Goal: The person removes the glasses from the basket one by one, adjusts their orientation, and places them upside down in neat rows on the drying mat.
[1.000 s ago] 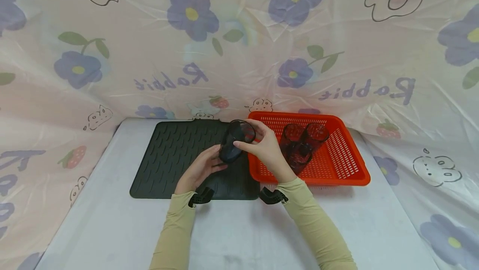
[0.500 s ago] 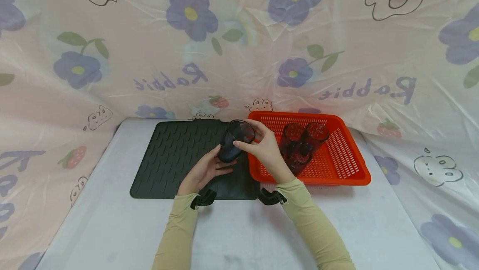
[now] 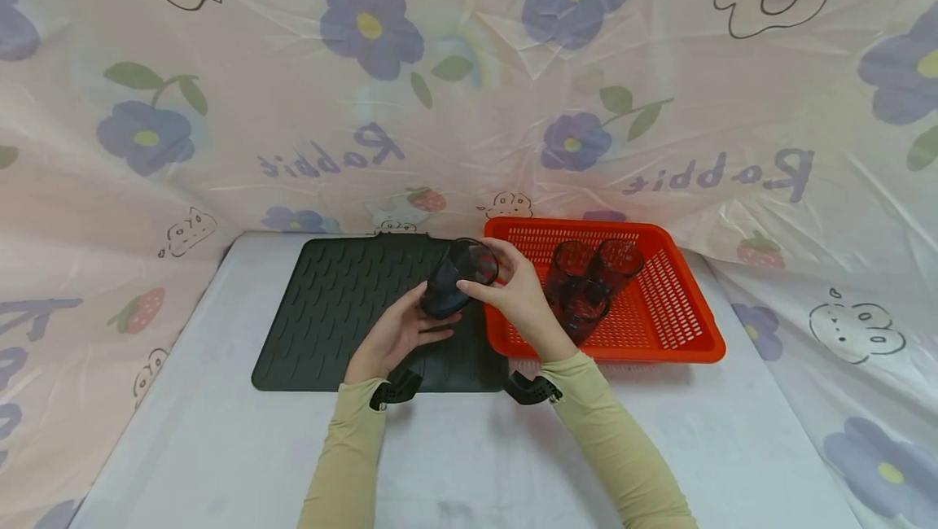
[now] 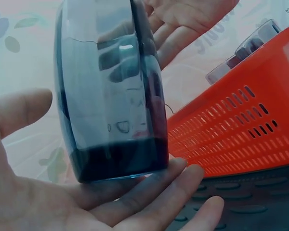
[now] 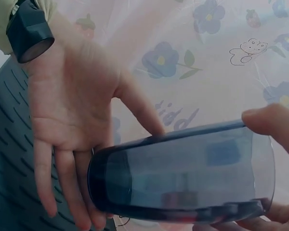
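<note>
A dark tinted drinking glass (image 3: 447,286) is held tilted above the ribbed mat, its rim toward the upper right. My right hand (image 3: 523,293) grips it near the rim, thumb on the near side and fingers round the far side. At the base is my left hand (image 3: 393,338), with mostly straight fingers touching the glass from below. In the left wrist view those fingers lie under the thick base of the glass (image 4: 111,110), and the thumb stands beside its wall. The right wrist view shows the glass (image 5: 183,173) lying between both hands.
An orange-red perforated basket (image 3: 677,313) stands on the white table (image 3: 469,464), right of the dark mat (image 3: 330,334). Inside the basket, 3 similar glasses (image 3: 617,264) cluster at its left half. A printed curtain (image 3: 469,122) hangs behind the table.
The glass has turned slightly in my hands and its base has shifted a little left. My left hand's fingers have spread further under the base. The right hand stays nearly in place.
</note>
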Demonstrator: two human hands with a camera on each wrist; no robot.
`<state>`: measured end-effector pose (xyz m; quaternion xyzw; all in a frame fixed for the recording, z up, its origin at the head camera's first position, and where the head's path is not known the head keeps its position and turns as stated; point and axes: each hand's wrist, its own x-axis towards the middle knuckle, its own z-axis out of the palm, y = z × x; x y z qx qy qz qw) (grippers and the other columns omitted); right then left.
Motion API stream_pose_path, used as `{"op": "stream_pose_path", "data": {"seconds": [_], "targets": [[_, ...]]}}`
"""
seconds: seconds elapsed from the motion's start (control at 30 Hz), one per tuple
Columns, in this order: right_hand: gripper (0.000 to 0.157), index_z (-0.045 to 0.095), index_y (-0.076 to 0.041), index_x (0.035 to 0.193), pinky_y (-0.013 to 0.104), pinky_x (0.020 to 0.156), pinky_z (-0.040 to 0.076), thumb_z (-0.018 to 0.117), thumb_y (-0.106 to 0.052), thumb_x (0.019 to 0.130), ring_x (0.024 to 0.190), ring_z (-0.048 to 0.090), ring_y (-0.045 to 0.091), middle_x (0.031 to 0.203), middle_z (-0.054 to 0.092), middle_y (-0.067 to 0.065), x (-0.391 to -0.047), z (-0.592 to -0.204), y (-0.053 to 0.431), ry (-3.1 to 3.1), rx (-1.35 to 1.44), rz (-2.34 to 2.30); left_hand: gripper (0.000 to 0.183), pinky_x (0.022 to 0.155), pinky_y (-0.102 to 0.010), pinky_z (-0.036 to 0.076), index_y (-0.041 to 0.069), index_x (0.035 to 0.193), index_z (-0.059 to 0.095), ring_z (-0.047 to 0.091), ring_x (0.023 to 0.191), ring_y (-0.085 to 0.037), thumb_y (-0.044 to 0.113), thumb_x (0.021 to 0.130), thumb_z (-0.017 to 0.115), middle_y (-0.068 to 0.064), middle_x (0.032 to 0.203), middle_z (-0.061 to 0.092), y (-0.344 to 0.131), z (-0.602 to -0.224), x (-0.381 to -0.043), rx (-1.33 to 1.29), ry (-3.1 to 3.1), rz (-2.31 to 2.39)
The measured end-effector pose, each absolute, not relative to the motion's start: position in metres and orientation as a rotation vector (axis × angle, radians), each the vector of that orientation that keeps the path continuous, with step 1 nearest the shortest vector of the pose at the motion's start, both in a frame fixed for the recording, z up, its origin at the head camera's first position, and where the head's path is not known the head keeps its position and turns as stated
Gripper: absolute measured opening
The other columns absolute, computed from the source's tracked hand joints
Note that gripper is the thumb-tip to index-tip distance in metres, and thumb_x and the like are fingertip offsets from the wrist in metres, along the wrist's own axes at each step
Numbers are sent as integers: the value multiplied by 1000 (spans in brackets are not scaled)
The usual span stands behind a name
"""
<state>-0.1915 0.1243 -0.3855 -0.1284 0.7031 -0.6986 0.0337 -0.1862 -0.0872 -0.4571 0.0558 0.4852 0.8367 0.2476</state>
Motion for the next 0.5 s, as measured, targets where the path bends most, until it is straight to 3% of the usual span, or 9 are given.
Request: {"op": "stream_pose_path", "data": {"seconds": [0.17,0.37,0.5], "targets": [[70,41,-13,141,33,89,51,78,-9,81,122,52,26,140,46,8,-190,-386,126,2151,-368,-2130,55,100,-54,40,6,143,39,54,117,-41,40,100,48,-20,131,54,-93,-455,-185,146,1367,2307],[72,37,-4,140,34,88,52,78,-9,81,122,51,29,137,46,16,-189,-387,127,2073,-360,-2147,58,97,-51,44,1,140,42,56,115,-39,37,96,56,-17,126,56,-102,-450,-186,76,1427,2357],[72,37,-4,140,35,88,52,78,-10,81,121,53,27,136,47,16,-189,-389,128,2053,-341,-2140,55,95,-50,46,2,137,44,59,111,-38,37,96,57,-16,119,60,-106,-449,-186,42,1431,2401]]}}
